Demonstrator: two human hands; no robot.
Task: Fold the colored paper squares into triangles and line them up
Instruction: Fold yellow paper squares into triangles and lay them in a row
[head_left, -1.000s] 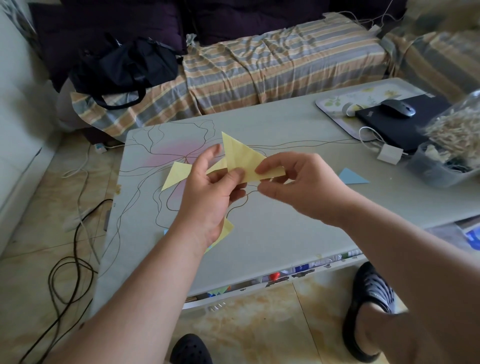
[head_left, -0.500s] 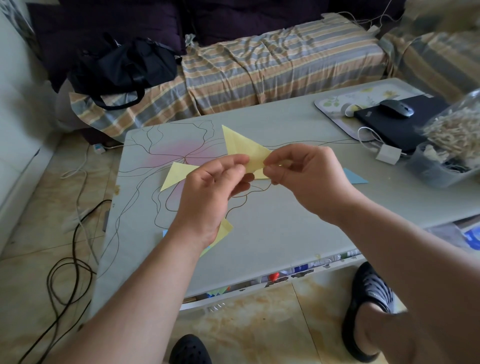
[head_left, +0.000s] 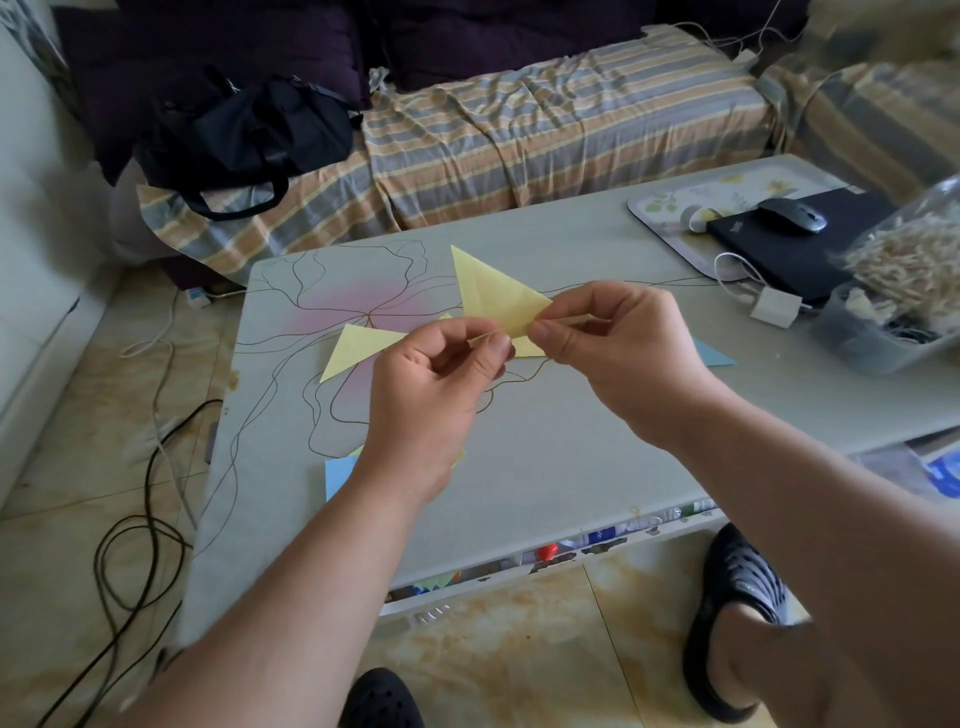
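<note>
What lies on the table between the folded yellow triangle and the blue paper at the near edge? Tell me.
In the head view, only the table and its drawn lines lie between the yellow triangle and the blue paper.

No legible text, perhaps from blur.

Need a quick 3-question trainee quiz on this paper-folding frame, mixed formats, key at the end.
1. True or false: both hands pinch the yellow folded paper above the table.
2. Which lies flat on the table, left of the left hand? A) yellow triangle B) red square C) scissors
3. Fill in: the mouse rests on a black ____.

Key:
1. True: the left hand and right hand each have a grip on its lower edge.
2. A, the yellow triangle.
3. Laptop.
</note>
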